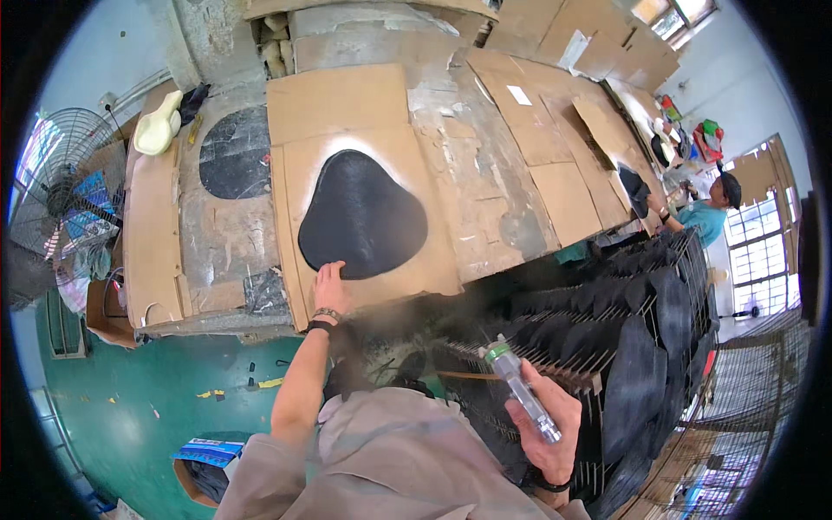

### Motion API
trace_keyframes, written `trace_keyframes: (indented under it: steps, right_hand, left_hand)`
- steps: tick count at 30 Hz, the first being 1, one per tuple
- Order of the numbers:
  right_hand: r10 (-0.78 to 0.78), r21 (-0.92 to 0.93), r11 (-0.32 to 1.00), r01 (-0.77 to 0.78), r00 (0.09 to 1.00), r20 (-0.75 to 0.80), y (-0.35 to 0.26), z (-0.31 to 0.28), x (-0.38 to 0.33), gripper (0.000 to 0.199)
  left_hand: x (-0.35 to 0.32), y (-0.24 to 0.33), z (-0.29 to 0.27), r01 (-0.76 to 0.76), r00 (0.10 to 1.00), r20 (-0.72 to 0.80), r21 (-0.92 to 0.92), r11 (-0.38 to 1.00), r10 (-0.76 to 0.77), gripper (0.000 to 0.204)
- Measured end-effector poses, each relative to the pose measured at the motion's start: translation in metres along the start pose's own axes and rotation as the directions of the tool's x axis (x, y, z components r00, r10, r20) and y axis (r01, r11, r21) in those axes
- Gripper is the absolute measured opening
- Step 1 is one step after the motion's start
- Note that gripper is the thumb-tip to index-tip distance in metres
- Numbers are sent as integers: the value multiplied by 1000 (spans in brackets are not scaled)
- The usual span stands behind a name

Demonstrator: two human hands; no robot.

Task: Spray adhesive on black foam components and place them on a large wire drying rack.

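Black saddle-shaped cover piece (361,212): flat on a cardboard sheet (364,173) atop the workbench (485,217), ringed by pale overspray. Left hand (330,286): at the piece's near edge, fingers together and laid flat, tips touching or pressing the rim; not pinching. Right hand (546,425): wrapped closed around a slim spray gun (518,386), nozzle up and forward, held low beside the body, well apart from the piece. Handling, as judged: thin, light, flexible sheet rather than rigid; likely tacky or wet on its upper face, so best taken by the outer edge, near the narrow lower end, lifted with flat support to avoid folding. Also present: second dark oval patch (236,154) on the bench to the left; cream-coloured moulded part (159,123) at the far-left corner; wire rack (607,347) of similar black pieces to the right; floor fan (61,182) at left; another person (706,212) working at the far right.
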State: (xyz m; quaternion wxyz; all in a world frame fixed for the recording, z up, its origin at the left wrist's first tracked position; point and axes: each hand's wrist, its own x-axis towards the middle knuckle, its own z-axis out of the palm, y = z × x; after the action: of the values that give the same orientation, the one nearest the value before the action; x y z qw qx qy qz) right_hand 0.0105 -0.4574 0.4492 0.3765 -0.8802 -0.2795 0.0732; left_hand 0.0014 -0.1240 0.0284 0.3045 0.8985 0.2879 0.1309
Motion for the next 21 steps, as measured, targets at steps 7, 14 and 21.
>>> trace_keyframes:
  steps: [7, 14, 21]
  right_hand:
    - [150, -26, 989, -148, 977, 151, 13, -13, -19, 55]
    - [-71, 131, 991, 33, 952, 298, 3, 9, 10, 67]
    - [-73, 83, 994, 68, 996, 48, 13, 24, 29, 56]
  left_hand:
    - [-59, -41, -18, 49, 990, -119, -179, 983, -71, 53]
    - [-143, -80, -23, 298, 931, -172, -158, 942, -323, 25]
    - [-221, -141, 3, 491, 862, -134, -20, 871, -489, 25]
